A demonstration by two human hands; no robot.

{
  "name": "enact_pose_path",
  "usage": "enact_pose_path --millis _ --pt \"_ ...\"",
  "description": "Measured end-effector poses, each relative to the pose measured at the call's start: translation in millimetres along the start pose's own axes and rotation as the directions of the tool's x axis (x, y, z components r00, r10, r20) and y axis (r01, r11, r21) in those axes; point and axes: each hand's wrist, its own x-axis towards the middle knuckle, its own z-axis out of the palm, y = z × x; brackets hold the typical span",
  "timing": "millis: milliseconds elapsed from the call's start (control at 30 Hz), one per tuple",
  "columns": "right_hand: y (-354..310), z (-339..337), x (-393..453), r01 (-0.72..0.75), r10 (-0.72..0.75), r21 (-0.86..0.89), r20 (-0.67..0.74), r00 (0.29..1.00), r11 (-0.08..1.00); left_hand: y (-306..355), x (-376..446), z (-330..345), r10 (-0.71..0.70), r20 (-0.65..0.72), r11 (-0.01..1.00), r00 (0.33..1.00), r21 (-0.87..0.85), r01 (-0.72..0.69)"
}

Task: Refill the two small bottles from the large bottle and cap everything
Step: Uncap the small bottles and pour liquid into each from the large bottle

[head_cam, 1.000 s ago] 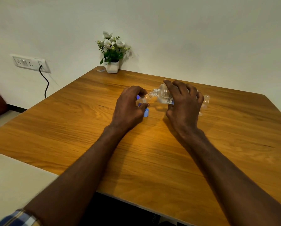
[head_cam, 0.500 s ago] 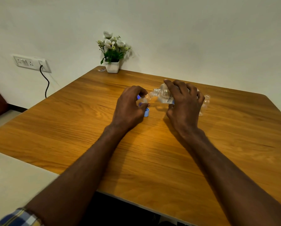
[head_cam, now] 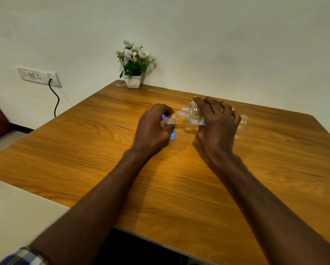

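The right hand [head_cam: 216,124] is gripping the large bottle [head_cam: 192,114], tipping its mouth toward the small bottle [head_cam: 170,120] the left hand [head_cam: 152,127] is clasping upright on the table [head_cam: 83,150] (steadied, presumably, against spills).

Pretty evenly lit, soft warm indoor light from above. Hands cast mild shadows on the wooden table [head_cam: 87,150], w/ a warm glow patch between the forearms. Wide-angle bends the edges. Bottom-left sleeve [head_cam: 24,257] is blurry, center's sharp enough.
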Motion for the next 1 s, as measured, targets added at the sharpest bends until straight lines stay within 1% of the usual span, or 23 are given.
enact_pose_path --millis 500,1000 --pt "-0.2 -0.5 0.4 -0.003 0.003 0.014 -0.004 1.000 1.000 0.7 0.0 0.2 -0.006 0.003 1.000 1.000 -0.001 0.006" --pt "-1.6 -2.1 1.2 -0.010 0.010 0.018 0.024 1.000 1.000 2.8 0.5 -1.0 -0.013 0.007 1.000 1.000 -0.014 0.013"
